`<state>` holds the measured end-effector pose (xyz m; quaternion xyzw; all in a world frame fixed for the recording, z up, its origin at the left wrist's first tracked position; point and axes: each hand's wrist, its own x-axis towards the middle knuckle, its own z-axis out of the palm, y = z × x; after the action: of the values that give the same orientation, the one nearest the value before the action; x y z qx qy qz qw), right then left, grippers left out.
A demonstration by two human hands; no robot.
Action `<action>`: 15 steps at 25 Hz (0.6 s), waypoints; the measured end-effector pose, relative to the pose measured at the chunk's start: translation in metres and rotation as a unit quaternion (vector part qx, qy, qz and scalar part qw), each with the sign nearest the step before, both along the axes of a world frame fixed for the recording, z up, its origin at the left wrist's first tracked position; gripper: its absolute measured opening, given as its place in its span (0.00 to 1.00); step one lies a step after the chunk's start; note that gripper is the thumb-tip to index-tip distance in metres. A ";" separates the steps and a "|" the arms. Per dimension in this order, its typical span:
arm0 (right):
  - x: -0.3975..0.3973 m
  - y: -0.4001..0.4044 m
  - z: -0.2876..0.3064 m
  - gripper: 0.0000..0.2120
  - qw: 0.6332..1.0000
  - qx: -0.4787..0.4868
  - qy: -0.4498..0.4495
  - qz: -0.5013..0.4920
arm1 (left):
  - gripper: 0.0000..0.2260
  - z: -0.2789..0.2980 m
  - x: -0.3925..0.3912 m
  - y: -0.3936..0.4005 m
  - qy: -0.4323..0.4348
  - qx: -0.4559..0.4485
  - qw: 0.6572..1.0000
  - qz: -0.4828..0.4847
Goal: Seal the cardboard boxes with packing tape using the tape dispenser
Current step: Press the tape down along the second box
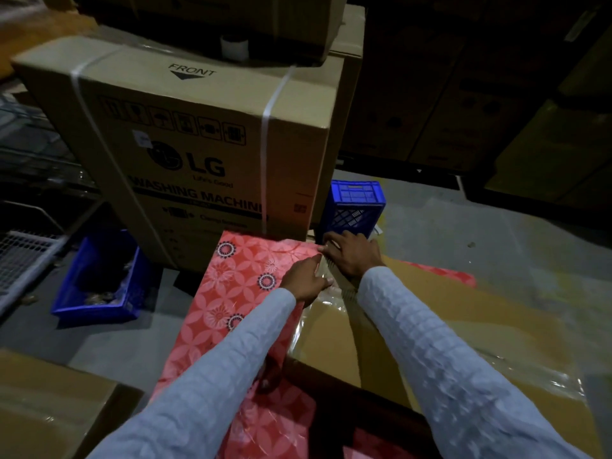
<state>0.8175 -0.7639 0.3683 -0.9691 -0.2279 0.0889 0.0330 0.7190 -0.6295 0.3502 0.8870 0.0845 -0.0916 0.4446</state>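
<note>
Before you, the grey concrete floor [463, 226] carries a tall brown LG washing-machine carton [198, 154], two blue plastic crates [99, 279] [356, 207], and a red floral-wrapped cardboard box [238, 293].

Place: a warehouse or stockroom, dimly lit.
Beyond the hands: a strapped LG washing machine carton [198, 154] with another box stacked on top.
Right of the hands, farther back: rows of brown cartons [463, 104] in shadow.
Floor: bare concrete [496, 226], with blue plastic crates [356, 207] near the hands.
</note>
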 end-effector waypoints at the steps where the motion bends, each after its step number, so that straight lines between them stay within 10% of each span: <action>1: 0.006 -0.004 0.001 0.22 1.000 -0.001 0.000 -0.002 | 0.27 0.005 0.007 0.000 0.008 0.041 0.999 -0.020; 7: 0.060 -0.053 0.002 0.20 0.993 0.056 0.025 -0.105 | 0.22 0.020 0.062 -0.030 0.004 0.222 0.975 0.004; 15: 0.120 -0.116 -0.015 0.18 0.953 0.171 0.033 -0.248 | 0.22 0.007 0.147 -0.074 -0.046 0.134 0.985 0.097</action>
<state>0.9372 -0.8802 0.3538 -0.9714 0.0091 0.0696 0.2268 0.8657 -0.7031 0.3572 0.9294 0.1609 0.0044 0.3321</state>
